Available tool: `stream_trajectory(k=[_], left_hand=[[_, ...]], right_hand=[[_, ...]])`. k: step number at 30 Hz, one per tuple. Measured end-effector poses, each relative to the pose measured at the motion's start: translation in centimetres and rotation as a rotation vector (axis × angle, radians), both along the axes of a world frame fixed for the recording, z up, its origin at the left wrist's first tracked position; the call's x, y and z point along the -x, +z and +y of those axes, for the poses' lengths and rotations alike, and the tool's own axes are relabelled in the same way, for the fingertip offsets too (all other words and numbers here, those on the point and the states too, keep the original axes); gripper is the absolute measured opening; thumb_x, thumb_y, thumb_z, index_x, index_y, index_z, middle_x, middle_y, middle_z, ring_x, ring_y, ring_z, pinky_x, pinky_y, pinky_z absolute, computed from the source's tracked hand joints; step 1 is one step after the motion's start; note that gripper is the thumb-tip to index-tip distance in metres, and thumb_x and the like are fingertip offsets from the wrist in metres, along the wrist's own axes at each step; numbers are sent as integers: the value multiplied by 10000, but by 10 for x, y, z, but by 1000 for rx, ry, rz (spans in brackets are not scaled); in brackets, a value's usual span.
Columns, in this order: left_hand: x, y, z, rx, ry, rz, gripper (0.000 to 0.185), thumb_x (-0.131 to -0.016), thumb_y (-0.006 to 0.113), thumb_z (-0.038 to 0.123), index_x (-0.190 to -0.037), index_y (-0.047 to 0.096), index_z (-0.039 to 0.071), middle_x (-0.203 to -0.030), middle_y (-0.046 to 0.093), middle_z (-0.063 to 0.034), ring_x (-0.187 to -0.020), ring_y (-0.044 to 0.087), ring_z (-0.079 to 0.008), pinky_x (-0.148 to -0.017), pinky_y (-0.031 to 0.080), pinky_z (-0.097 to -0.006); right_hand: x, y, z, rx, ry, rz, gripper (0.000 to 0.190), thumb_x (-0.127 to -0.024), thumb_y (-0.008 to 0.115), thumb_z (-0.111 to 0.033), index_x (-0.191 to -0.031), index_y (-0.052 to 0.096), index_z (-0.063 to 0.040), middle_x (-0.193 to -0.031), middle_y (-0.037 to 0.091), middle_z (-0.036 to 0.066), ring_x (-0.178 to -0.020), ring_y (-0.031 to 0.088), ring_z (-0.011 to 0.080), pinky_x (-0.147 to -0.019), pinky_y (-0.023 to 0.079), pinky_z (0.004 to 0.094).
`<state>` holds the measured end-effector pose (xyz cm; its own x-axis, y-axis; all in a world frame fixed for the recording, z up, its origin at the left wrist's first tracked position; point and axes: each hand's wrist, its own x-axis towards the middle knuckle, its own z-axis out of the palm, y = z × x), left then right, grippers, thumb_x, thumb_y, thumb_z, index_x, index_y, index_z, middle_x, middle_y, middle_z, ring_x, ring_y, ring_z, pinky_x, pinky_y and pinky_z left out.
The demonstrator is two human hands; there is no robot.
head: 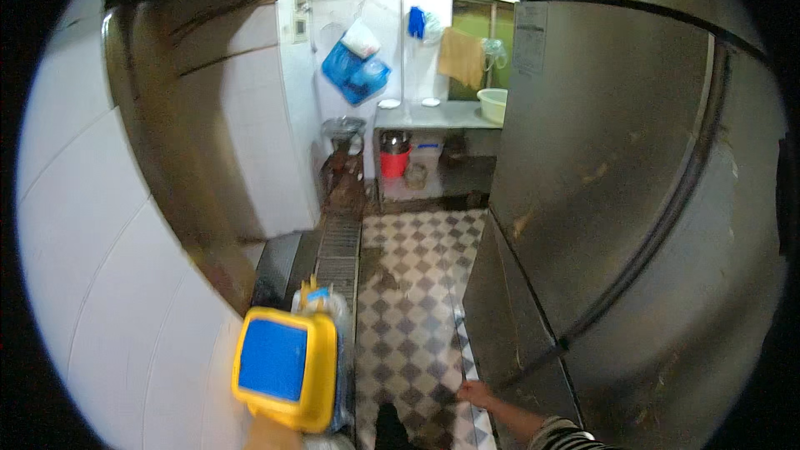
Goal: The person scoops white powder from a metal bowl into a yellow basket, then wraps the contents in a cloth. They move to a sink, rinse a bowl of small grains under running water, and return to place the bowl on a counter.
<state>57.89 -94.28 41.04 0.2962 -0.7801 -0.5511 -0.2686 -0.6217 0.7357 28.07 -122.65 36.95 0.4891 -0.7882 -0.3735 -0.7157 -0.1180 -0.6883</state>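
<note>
My right hand [476,394] hangs low over the floor beside the steel refrigerator [600,137], its fingers curled and no object visible in it. Its forearm shows a striped sleeve [565,434]. My left hand is out of view. Before me stretches a narrow passage of checked floor tiles [409,312], where the dark tip of a shoe [389,422] shows at the bottom. To the left stands a bin with a yellow lid [322,369] and a blue flap [273,359]. A blurred tan thing [272,434] sits just below the bin; I cannot tell what it is.
A metal floor grate [337,253] runs along the left side. At the far end, a steel table [431,115] carries a pale basin [494,105], with a red bucket [394,164] beneath. Blue plastic bags [356,75] hang on the wall. A tan cloth [461,56] hangs by the window.
</note>
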Motion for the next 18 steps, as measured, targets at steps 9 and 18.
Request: stream_trajectory(k=[9, 18], left_hand=[[-127, 67, -359, 85, -270, -19, 648, -753, 601, 302, -1260, 277, 62, -1076, 495, -166, -836, 542, -262, -676, 465, -330], [-131, 68, -687, 80, -463, -5, 644, -757, 596, 305, -1258, 280, 52, -1064, 501, -164, -832, 544, -257, -679, 467, -329]], right_hand=[[100, 1, -129, -511, -488, 485, 267, -740, 508, -268, -868, 575, -44, -761, 580, 119, -732, 558, 246, -625, 436, 382], [-43, -55, -426, -405, -302, 252, 238, -703, 484, -233, -786, 580, -32, -710, 579, 154, -661, 551, 289, -585, 424, 407]])
